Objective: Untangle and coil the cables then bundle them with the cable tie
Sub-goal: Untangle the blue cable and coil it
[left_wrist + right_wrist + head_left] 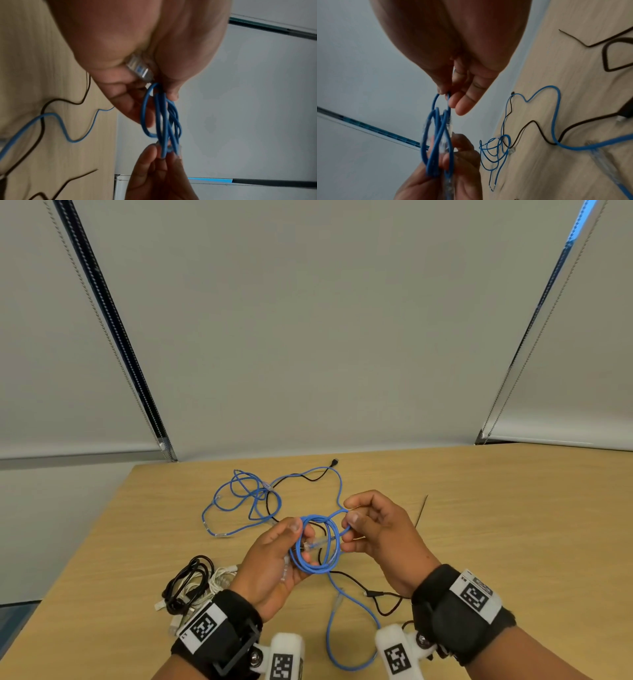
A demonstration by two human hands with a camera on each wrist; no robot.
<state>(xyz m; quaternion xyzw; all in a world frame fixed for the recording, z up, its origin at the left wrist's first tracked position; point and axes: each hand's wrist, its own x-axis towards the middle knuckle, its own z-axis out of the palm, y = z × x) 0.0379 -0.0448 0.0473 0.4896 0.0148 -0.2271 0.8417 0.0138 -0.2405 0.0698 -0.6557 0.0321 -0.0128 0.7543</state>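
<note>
gripping one side of the blue cable coil (317, 546) above the desk (496, 525), the left hand (274, 563) clamps its loops and clear plug, while the right hand (373, 529) pinches the opposite side; more blue cable (239, 498) lies tangled behind, the black cable tie (420, 511) beside.

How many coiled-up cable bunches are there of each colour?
Blue bunch, held by the left hand and the right hand: 1
Black bunch: 1
White bunch, beside the black one: 1
Total: 3
</note>
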